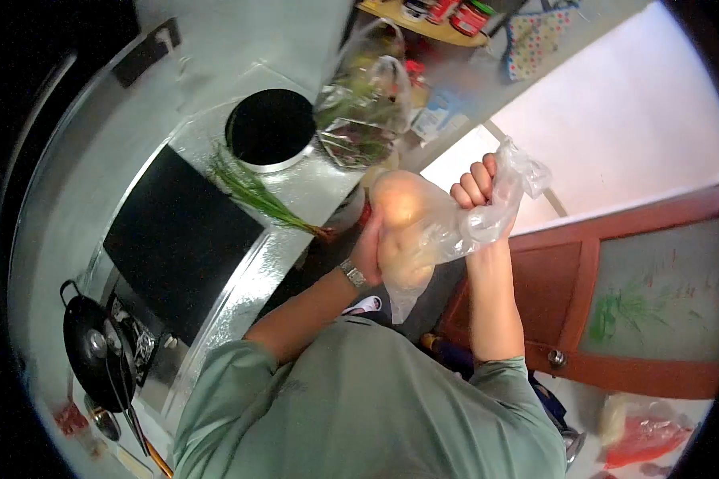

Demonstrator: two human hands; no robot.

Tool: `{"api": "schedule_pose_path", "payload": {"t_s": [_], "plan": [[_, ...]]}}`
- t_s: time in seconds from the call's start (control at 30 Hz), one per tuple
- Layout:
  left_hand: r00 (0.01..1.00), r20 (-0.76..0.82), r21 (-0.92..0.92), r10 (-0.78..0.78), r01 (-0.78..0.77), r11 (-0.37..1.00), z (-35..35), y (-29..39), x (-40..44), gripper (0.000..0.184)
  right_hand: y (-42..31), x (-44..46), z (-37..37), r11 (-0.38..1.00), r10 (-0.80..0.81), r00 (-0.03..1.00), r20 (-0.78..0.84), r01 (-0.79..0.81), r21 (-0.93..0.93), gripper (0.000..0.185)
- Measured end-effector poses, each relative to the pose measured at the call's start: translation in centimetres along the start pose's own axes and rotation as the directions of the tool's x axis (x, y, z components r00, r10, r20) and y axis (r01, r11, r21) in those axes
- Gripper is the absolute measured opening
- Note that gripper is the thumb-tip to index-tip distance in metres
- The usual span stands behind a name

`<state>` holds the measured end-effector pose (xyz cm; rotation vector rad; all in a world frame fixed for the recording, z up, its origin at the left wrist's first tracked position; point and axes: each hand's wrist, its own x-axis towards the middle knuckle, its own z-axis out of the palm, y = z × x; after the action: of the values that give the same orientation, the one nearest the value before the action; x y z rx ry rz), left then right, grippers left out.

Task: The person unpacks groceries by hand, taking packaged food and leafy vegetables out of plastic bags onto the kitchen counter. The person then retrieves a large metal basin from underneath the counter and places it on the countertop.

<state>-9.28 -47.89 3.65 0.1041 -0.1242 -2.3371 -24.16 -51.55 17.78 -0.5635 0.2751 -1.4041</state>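
Observation:
A translucent plastic bag [443, 227] hangs in front of my chest. Several rounded, pale yellow-orange things [403, 211] show through its film, too blurred by the plastic to name. My left hand [367, 247], with a metal watch on its wrist, holds the bulging side of the bag; most of its fingers are hidden behind it. Higher and to the right, my right hand [479, 188] is closed around the gathered neck of the bag, whose loose end sticks out past the fist. A bunch of thin green stalks [260, 191] lies on the counter to the left.
On the silvery counter [327, 191] are a round black-topped object [272, 128], a large black panel [180, 239] and a bag of leafy greens [359, 120]. A wok [96, 351] with ladles stands lower left. Jars [471, 16] sit on a shelf. A red-brown door [527, 295] stands at right.

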Motion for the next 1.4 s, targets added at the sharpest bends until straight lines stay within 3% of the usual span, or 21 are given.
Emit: {"api": "schedule_pose_path", "payload": {"t_s": [0.07, 0.17, 0.23, 0.33, 0.53, 0.67, 0.73, 0.87, 0.93, 0.97, 1.07, 1.1, 1.13, 1.17, 1.2, 1.27, 1.4], "plan": [[0.997, -0.003, -0.107, -0.072, 0.071, 0.992, 0.4, -2.3, 1.9, 0.070, -2.8, -1.7, -2.1, 0.992, -0.120, 0.993, 0.021, 0.120, -0.034, 0.017], [0.992, 0.047, 0.031, -0.114, 0.113, 0.993, 1.7, -4.8, 4.1, 0.071, -7.0, -4.0, -5.1, 0.985, -0.169, 0.984, 0.048, 0.170, -0.014, 0.018], [0.999, -0.027, 0.246, -0.032, 0.038, 0.969, 2.2, -6.3, 6.7, 0.073, -9.5, -5.1, -6.5, 0.984, -0.178, 0.979, 0.096, 0.178, 0.007, 0.021], [0.994, 0.049, 0.156, -0.101, 0.093, 0.983, 3.7, -8.2, 10.1, 0.073, -13.1, -5.8, -7.8, 0.991, -0.134, 0.986, 0.099, 0.131, 0.037, 0.018], [0.992, -0.125, 0.192, 0.012, 0.012, 0.981, 5.1, -13.4, 16.3, 0.061, -19.2, -7.7, -11.5, 0.990, -0.140, 0.990, 0.008, 0.140, 0.035, 0.010], [0.989, -0.150, 0.302, -0.007, 0.053, 0.952, 4.7, -15.7, 19.7, 0.063, -22.2, -8.6, -14.0, 0.979, -0.204, 0.979, 0.013, 0.204, 0.007, 0.024], [0.991, -0.134, 0.351, -0.014, 0.061, 0.934, 4.7, -16.6, 21.1, 0.065, -23.4, -9.2, -13.7, 0.962, -0.270, 0.960, -0.077, 0.272, 0.013, 0.018], [0.990, -0.016, 0.336, -0.139, 0.136, 0.932, 5.1, -17.4, 24.6, 0.069, -26.1, -9.7, -15.7, 0.951, -0.307, 0.950, -0.061, 0.305, -0.048, 0.020], [0.987, -0.015, 0.351, -0.161, 0.156, 0.923, 4.3, -18.1, 27.4, 0.071, -27.3, -9.4, -16.7, 0.953, -0.301, 0.934, -0.193, 0.287, -0.097, 0.025], [0.974, -0.124, 0.329, -0.192, 0.223, 0.917, 3.5, -18.6, 28.7, 0.070, -28.0, -9.1, -17.4, 0.948, -0.316, 0.929, -0.195, 0.300, -0.107, 0.025], [0.958, -0.178, 0.270, -0.227, 0.269, 0.925, 1.8, -20.1, 32.7, 0.069, -29.7, -7.7, -19.8, 0.938, -0.327, 0.892, -0.313, 0.265, -0.224, 0.027], [0.961, -0.196, 0.307, -0.193, 0.248, 0.919, 2.0, -20.5, 33.9, 0.068, -30.4, -7.2, -20.4, 0.944, -0.321, 0.848, -0.421, 0.249, -0.218, 0.027], [0.962, -0.185, 0.313, -0.199, 0.250, 0.917, 1.8, -20.7, 35.5, 0.068, -31.2, -6.3, -20.9, 0.950, -0.311, 0.792, -0.525, 0.234, -0.208, 0.027], [0.950, -0.209, 0.295, -0.230, 0.286, 0.912, 1.4, -20.8, 37.1, 0.068, -32.0, -5.2, -21.4, 0.948, -0.320, 0.549, -0.772, 0.180, -0.264, 0.025], [0.936, -0.236, 0.273, -0.261, 0.322, 0.907, 1.1, -20.8, 38.8, 0.067, -32.9, -4.4, -22.5, 0.945, -0.327, 0.544, -0.772, 0.185, -0.270, 0.025], [0.934, -0.219, 0.265, -0.282, 0.335, 0.904, 0.7, -20.9, 42.2, 0.069, -34.8, -3.6, -25.5, 0.925, -0.352, 0.709, -0.611, 0.162, -0.345, 0.025], [0.902, -0.153, 0.314, -0.405, 0.433, 0.845, 1.5, -20.4, 49.9, 0.073, -38.8, -0.1, -29.9, 0.872, -0.458, 0.604, -0.652, 0.164, -0.460, 0.026]]}}
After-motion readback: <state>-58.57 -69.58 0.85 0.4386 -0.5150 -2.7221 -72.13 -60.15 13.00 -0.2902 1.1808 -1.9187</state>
